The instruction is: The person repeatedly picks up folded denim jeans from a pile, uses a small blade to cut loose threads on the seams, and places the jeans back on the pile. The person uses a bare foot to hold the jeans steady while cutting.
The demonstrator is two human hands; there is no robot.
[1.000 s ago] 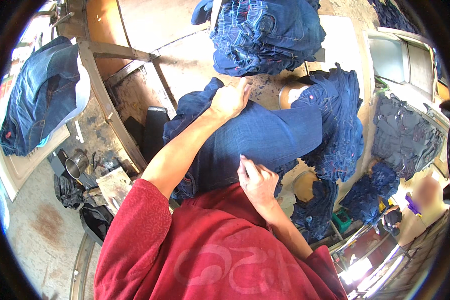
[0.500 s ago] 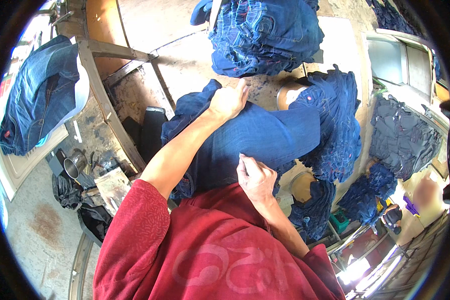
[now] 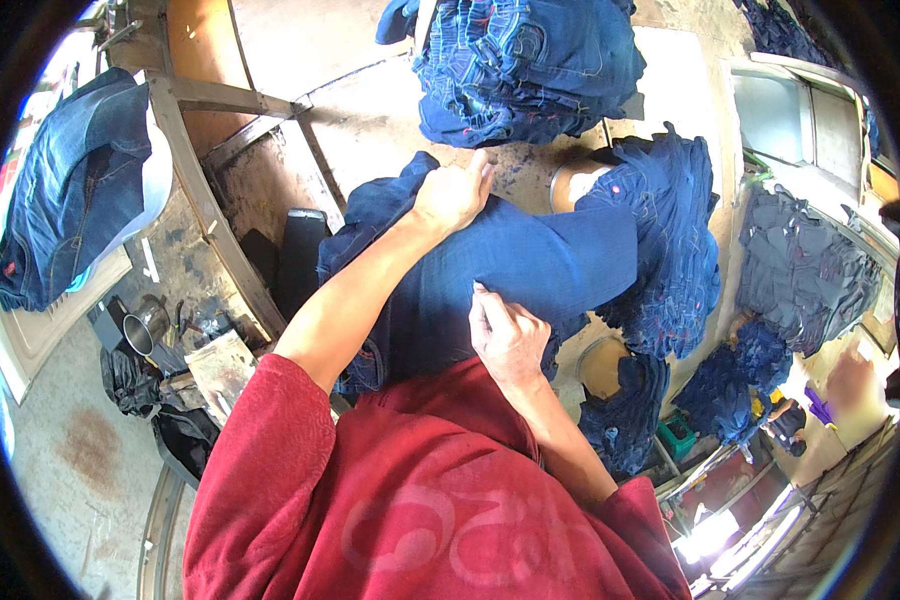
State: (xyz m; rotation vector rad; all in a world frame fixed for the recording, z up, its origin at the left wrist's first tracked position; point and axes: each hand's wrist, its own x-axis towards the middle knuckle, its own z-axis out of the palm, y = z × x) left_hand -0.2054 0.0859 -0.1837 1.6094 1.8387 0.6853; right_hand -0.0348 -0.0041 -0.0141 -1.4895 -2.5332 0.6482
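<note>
A pair of blue jeans (image 3: 530, 255) lies stretched out in front of my waist, one leg reaching to the right. At its far edge, my left hand (image 3: 455, 195) is closed on the denim, its thumb toward the far side. My right hand (image 3: 510, 338) rests low over the middle of the same leg, near my body. Its fingers are pinched together, and whatever they hold is too small or too hidden to make out. Bunched denim (image 3: 370, 205) lies under and left of my left forearm.
Beyond the jeans stands a tall pile of blue denim garments (image 3: 530, 75). More denim hangs over a round-topped support (image 3: 660, 250) at the right. Black garments (image 3: 800, 265) are stacked farther right. At left are a wooden frame (image 3: 205, 190), a metal mug (image 3: 146, 327) and draped jeans (image 3: 75, 190).
My right hand has shifted slightly left and away from me over the jeans leg. My left hand stays at the far edge, and the whole view has moved a little.
</note>
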